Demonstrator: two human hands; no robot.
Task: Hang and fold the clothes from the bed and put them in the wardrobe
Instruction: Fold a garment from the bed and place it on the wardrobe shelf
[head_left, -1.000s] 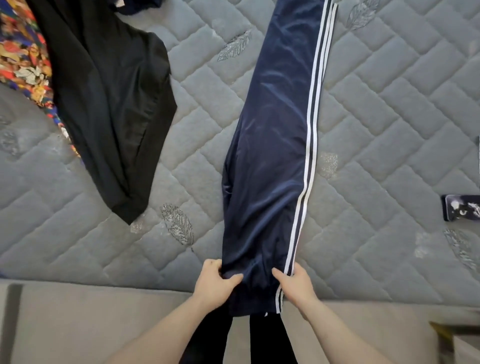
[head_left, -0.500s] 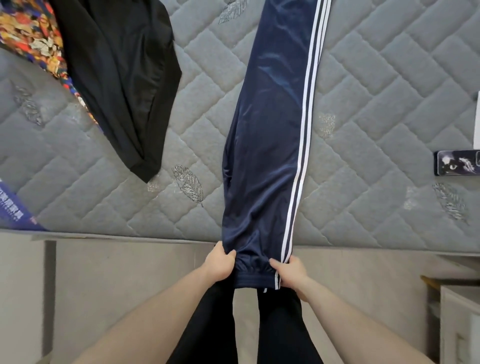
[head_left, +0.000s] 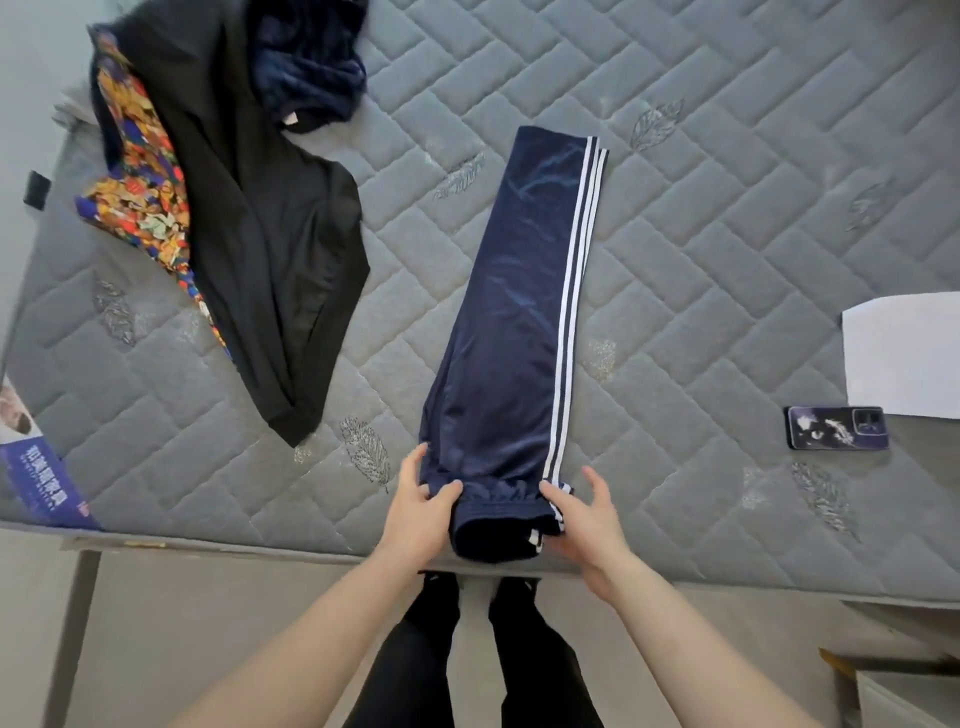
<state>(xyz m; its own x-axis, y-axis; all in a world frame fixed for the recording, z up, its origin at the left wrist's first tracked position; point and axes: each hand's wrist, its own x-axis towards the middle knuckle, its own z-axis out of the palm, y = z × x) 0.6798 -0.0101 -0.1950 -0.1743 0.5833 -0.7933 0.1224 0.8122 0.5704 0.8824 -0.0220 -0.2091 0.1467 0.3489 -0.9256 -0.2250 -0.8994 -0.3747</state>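
**Hands at the near end of the navy track trousers**

The left hand (head_left: 420, 506) lies against the left side of the rolled near end of the navy track trousers (head_left: 511, 332), thumb pressed on top of the fabric and fingers spread fairly straight along the edge. The right hand (head_left: 584, 522) meets the same end from the right, thumb on the white stripes (head_left: 569, 312), fingers spread apart and only lightly bent; neither hand shows a closed grip. The trousers lie lengthwise on the grey quilted mattress (head_left: 727, 234), folded into one narrow strip, the near end by the mattress edge and the far end squared off toward the middle of the bed. To the left, well apart, lies a black garment (head_left: 270, 249) over a multicoloured patterned cloth (head_left: 140, 208), with a dark blue fuzzy garment (head_left: 306, 62) beyond. At the right lie a phone (head_left: 836, 435) and, just behind it, a white sheet (head_left: 904, 353). A printed leaflet (head_left: 36, 478) sits at the left corner.
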